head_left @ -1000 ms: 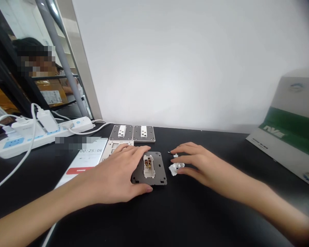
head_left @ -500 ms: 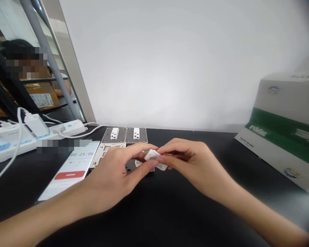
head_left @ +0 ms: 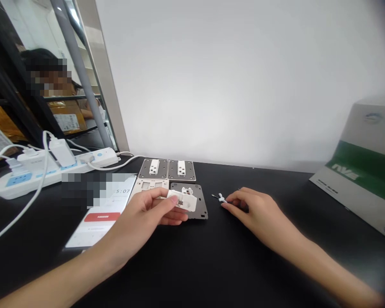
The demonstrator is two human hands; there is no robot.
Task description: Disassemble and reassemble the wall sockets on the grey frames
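Observation:
My left hand [head_left: 147, 216] pinches a small white plastic switch part [head_left: 182, 200] just above a grey switch plate [head_left: 199, 206] that lies on the black table [head_left: 211, 265]. My right hand [head_left: 253, 208] rests on the table to the right, fingers curled, its fingertips touching a tiny white clip with a thin metal pin [head_left: 220, 198]. Whether the fingers grip that clip is unclear. Two more grey plates with white centres [head_left: 167, 169] lie side by side behind, and a beige plate [head_left: 147, 185] lies left of the grey one.
A phone showing a timer and a red button [head_left: 105, 209] lies at the left. A white power strip with plugs and cables [head_left: 51, 164] sits at the far left. A white and green box [head_left: 362, 171] stands at the right. Another person sits behind glass, upper left.
Both hands held the white part together half a second ago. Now only my left hand holds it, and my right hand has moved right and down to the tiny clip on the table.

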